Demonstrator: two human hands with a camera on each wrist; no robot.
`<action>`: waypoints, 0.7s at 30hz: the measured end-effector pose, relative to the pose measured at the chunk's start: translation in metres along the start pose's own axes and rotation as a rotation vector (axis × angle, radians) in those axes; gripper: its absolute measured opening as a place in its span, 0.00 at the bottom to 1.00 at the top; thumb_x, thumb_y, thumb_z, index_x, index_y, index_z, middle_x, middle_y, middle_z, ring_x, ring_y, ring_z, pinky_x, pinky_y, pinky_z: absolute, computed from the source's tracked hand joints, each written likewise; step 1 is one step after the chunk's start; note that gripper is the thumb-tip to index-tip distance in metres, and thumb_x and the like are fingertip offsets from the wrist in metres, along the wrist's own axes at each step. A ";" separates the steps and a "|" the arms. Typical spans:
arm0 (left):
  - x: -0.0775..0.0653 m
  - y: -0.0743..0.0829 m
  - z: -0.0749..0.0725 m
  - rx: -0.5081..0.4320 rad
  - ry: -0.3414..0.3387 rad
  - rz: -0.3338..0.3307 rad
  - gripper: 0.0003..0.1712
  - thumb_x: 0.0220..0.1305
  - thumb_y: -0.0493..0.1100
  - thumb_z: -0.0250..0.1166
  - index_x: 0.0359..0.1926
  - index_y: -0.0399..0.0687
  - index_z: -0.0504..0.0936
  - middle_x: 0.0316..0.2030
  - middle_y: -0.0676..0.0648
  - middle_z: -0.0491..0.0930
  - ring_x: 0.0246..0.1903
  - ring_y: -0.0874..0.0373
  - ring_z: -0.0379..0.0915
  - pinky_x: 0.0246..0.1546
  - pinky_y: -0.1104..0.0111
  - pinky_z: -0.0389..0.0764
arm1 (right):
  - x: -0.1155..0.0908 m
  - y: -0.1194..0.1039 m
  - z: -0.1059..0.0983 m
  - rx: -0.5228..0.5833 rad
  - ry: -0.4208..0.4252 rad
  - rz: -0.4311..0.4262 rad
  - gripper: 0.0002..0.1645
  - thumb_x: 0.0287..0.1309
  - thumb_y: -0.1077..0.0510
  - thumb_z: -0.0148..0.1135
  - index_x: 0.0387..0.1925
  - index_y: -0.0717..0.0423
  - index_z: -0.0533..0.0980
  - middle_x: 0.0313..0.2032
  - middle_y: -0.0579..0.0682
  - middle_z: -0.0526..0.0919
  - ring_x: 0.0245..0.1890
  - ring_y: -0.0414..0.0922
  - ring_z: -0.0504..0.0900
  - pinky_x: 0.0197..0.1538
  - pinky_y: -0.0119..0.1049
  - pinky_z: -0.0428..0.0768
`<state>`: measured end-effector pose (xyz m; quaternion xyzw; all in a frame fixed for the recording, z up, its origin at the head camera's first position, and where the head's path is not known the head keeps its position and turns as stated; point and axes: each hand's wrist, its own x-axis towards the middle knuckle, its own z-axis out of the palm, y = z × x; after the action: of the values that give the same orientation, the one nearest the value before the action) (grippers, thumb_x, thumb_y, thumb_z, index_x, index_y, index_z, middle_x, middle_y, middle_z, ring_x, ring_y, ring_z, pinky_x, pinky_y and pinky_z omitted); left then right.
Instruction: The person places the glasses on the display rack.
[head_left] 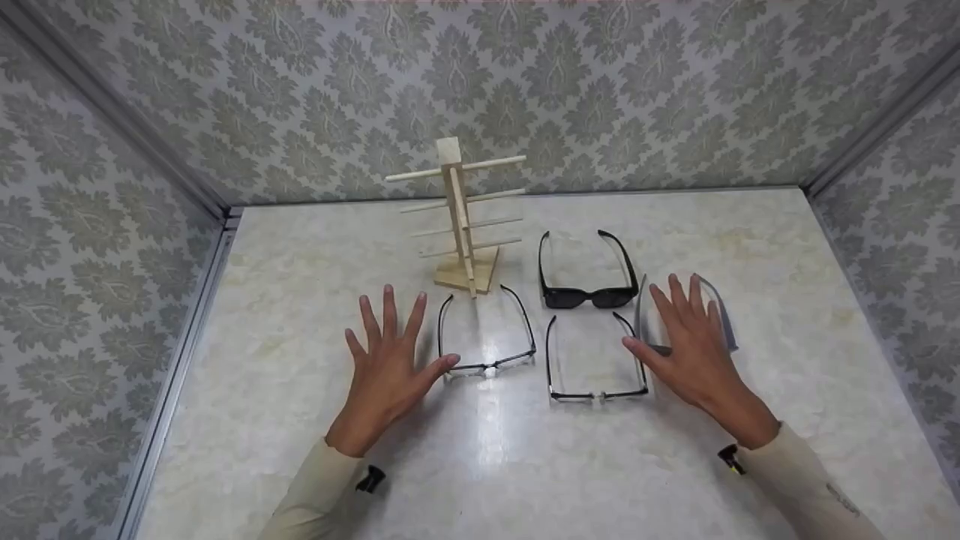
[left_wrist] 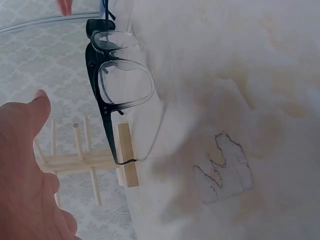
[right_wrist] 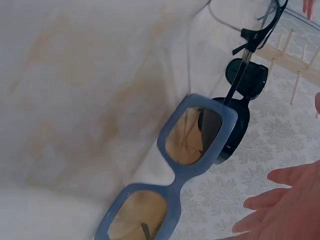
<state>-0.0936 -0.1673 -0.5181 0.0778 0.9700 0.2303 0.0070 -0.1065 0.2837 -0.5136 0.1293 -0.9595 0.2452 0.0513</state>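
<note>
My left hand is spread with straight fingers left of a pair of clear-lensed eyeglasses; its thumb overlaps their left corner in the head view. My right hand is also spread, over blue-grey framed sunglasses, which it partly hides. In the right wrist view those sunglasses show amber lenses. Between the hands lies a second pair of clear eyeglasses, near the right thumb. Behind it sit black sunglasses with dark lenses. All these glasses have their temples unfolded and pointing to the back. Neither hand holds anything.
A wooden stand with several crosswise pegs rises from a flat base at the back middle, and no glasses hang on it. The marbled table meets patterned wall panels at the back and sides.
</note>
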 end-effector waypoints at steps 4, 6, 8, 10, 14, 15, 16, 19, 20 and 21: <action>-0.001 0.001 0.001 -0.021 -0.002 0.008 0.62 0.70 0.79 0.63 0.91 0.61 0.46 0.89 0.38 0.26 0.84 0.29 0.13 0.74 0.18 0.34 | 0.000 -0.006 0.003 0.081 0.019 -0.003 0.53 0.74 0.40 0.71 0.85 0.61 0.61 0.86 0.69 0.51 0.87 0.69 0.38 0.80 0.78 0.43; -0.002 0.001 0.002 -0.030 -0.002 0.014 0.63 0.70 0.79 0.63 0.91 0.61 0.46 0.89 0.39 0.26 0.85 0.30 0.13 0.75 0.19 0.35 | 0.000 -0.010 0.004 0.124 0.034 -0.007 0.51 0.74 0.42 0.72 0.84 0.62 0.63 0.85 0.68 0.53 0.87 0.68 0.39 0.81 0.78 0.45; -0.003 0.000 0.003 -0.042 0.004 0.021 0.63 0.69 0.79 0.64 0.91 0.61 0.46 0.89 0.38 0.27 0.85 0.30 0.15 0.75 0.19 0.37 | 0.000 -0.013 0.005 0.167 0.049 -0.012 0.49 0.74 0.45 0.72 0.84 0.61 0.64 0.85 0.67 0.55 0.87 0.67 0.43 0.80 0.78 0.47; -0.005 0.000 0.005 -0.055 0.013 0.026 0.63 0.69 0.78 0.65 0.91 0.61 0.46 0.89 0.37 0.28 0.85 0.30 0.16 0.75 0.19 0.40 | 0.000 -0.016 0.007 0.210 0.068 -0.018 0.47 0.74 0.47 0.73 0.83 0.61 0.66 0.84 0.65 0.58 0.86 0.66 0.48 0.80 0.77 0.51; -0.011 -0.002 0.010 -0.090 0.036 0.034 0.63 0.70 0.77 0.66 0.91 0.58 0.48 0.89 0.36 0.29 0.85 0.28 0.20 0.76 0.20 0.45 | -0.001 -0.021 0.011 0.274 0.107 -0.038 0.43 0.73 0.51 0.75 0.80 0.61 0.70 0.81 0.64 0.66 0.83 0.64 0.58 0.77 0.73 0.61; -0.012 -0.002 0.011 -0.101 0.041 0.037 0.62 0.70 0.77 0.66 0.91 0.58 0.49 0.89 0.35 0.29 0.85 0.28 0.21 0.76 0.20 0.45 | -0.001 -0.022 0.012 0.286 0.117 -0.045 0.42 0.72 0.52 0.75 0.80 0.61 0.71 0.80 0.64 0.68 0.82 0.63 0.61 0.77 0.72 0.63; -0.013 -0.003 0.012 -0.114 0.046 0.040 0.62 0.70 0.76 0.67 0.91 0.57 0.49 0.89 0.35 0.30 0.86 0.28 0.21 0.76 0.21 0.46 | -0.001 -0.023 0.013 0.295 0.126 -0.052 0.41 0.72 0.53 0.76 0.79 0.61 0.72 0.79 0.64 0.70 0.81 0.62 0.62 0.76 0.70 0.64; -0.016 -0.003 0.014 -0.148 0.055 0.050 0.61 0.71 0.72 0.70 0.91 0.57 0.50 0.89 0.35 0.32 0.86 0.28 0.24 0.77 0.22 0.46 | -0.002 -0.027 0.015 0.324 0.136 -0.067 0.39 0.72 0.55 0.76 0.77 0.61 0.73 0.76 0.63 0.73 0.79 0.60 0.66 0.75 0.67 0.68; -0.016 -0.003 0.015 -0.159 0.056 0.055 0.61 0.71 0.71 0.71 0.91 0.56 0.50 0.89 0.35 0.33 0.86 0.28 0.25 0.77 0.22 0.46 | -0.002 -0.028 0.016 0.332 0.134 -0.067 0.38 0.72 0.55 0.76 0.77 0.60 0.74 0.76 0.63 0.74 0.79 0.59 0.67 0.75 0.66 0.69; -0.017 -0.003 0.016 -0.168 0.055 0.059 0.61 0.71 0.69 0.72 0.91 0.55 0.51 0.89 0.35 0.33 0.86 0.28 0.26 0.77 0.22 0.45 | -0.002 -0.030 0.016 0.341 0.131 -0.068 0.38 0.72 0.54 0.76 0.77 0.60 0.74 0.75 0.63 0.74 0.78 0.58 0.68 0.75 0.65 0.69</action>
<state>-0.0767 -0.1658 -0.5339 0.0991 0.9443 0.3131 -0.0198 -0.0972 0.2508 -0.5146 0.1524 -0.8936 0.4104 0.0994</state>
